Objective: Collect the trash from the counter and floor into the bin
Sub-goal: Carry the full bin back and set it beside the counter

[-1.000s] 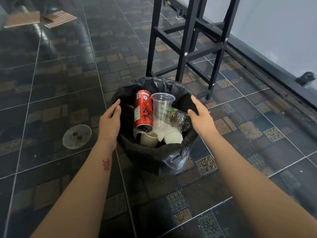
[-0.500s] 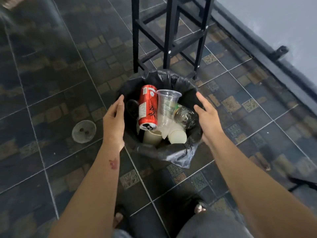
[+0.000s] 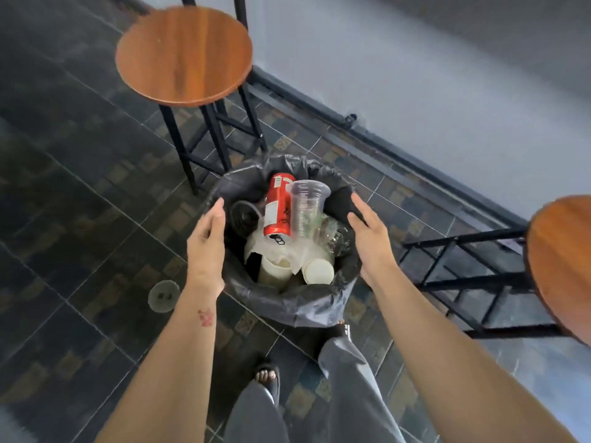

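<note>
Your left hand (image 3: 204,251) at nine o'clock and right hand (image 3: 371,238) at three flank the bin (image 3: 287,302), fingers spread, holding nothing. Its crinkled black liner cradles a red can (image 3: 278,206), a ribbed clear cup (image 3: 307,209) and paper cups (image 3: 316,271).

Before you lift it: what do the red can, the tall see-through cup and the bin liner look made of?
Red can: likely aluminium, glossy printed shell, pull-tab end.
See-through cup: thin clear plastic, ribbed wall.
Bin liner: dark plastic film, wrinkled, slightly shiny.

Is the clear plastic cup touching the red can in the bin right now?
Touching. The head view shows the clear plastic cup leaning against the red can with no gap between them, both tilted atop the trash in the bin.
</note>
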The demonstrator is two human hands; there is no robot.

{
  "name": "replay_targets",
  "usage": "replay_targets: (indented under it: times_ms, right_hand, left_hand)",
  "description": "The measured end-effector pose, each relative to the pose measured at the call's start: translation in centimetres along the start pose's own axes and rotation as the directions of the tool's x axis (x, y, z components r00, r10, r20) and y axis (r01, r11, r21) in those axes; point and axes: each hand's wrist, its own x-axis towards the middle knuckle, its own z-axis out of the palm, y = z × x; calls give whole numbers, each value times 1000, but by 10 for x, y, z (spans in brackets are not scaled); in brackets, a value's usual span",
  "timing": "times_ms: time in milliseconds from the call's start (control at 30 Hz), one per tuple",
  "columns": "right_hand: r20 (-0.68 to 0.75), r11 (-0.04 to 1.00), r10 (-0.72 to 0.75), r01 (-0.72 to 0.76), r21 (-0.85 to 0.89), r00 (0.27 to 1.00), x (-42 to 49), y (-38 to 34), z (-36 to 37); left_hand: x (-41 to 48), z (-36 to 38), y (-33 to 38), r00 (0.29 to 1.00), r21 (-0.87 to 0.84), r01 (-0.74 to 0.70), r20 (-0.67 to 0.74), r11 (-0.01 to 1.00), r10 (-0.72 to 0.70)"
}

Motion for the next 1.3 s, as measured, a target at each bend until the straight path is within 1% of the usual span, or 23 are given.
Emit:
replay_targets:
  times_ms: [133, 233, 333, 467, 633, 700, 733, 767, 867, 967, 1100, 1233, 1300]
  right_hand:
    - [-91, 996, -1, 10, 92, 996, -66, -27, -29]
    - [-162, 986, 10, 18, 166, 987, -112, -33, -52]
    - [-252, 978, 30, 24, 206, 967, -151, -30, -75]
    - [-351, 967, 58, 34, 251, 935, -195, -14, -113]
    - [-434, 950, 84, 59, 306, 897, -236, 20, -172]
    - [-487, 934, 109, 79, 349, 866, -258, 42, -212]
    - [-482, 933, 110, 77, 352, 869, -259, 47, -215]
    - [-494, 931, 114, 81, 356, 862, -265, 55, -226]
    - [-549, 919, 143, 95, 382, 824, -297, 84, -288]
    - [-574, 902, 184, 95, 422, 798, -326, 113, -352]
    - [-625, 899, 190, 122, 421, 757, -358, 140, -436]
    - [-683, 885, 190, 178, 431, 705, -377, 159, -513]
    - [-702, 873, 201, 200, 445, 683, -380, 166, -547]
  left_hand:
    - [-39, -2, 45, 989, 33, -47, 145, 998, 42]
    - [-68, 3, 68, 966, 102, -93, 249, 990, 65]
    - [-96, 10, 80, 936, 139, -131, 344, 982, 76]
    - [-136, 28, 80, 887, 192, -161, 458, 968, 57]
    - [-194, 58, 64, 825, 209, -141, 565, 968, -1]
    - [-230, 83, 50, 779, 241, -147, 626, 959, -38]
    - [-231, 83, 47, 783, 248, -136, 620, 959, -50]
    - [-241, 90, 42, 770, 262, -128, 634, 957, -70]
    - [-295, 128, 18, 716, 304, -142, 689, 942, -114]
    - [-353, 170, -3, 667, 329, -165, 732, 930, -140]
    - [-426, 229, -33, 637, 347, -165, 752, 923, -169]
    - [-482, 292, -55, 579, 363, -148, 786, 920, -217]
    - [-505, 323, -62, 558, 353, -151, 801, 923, -216]
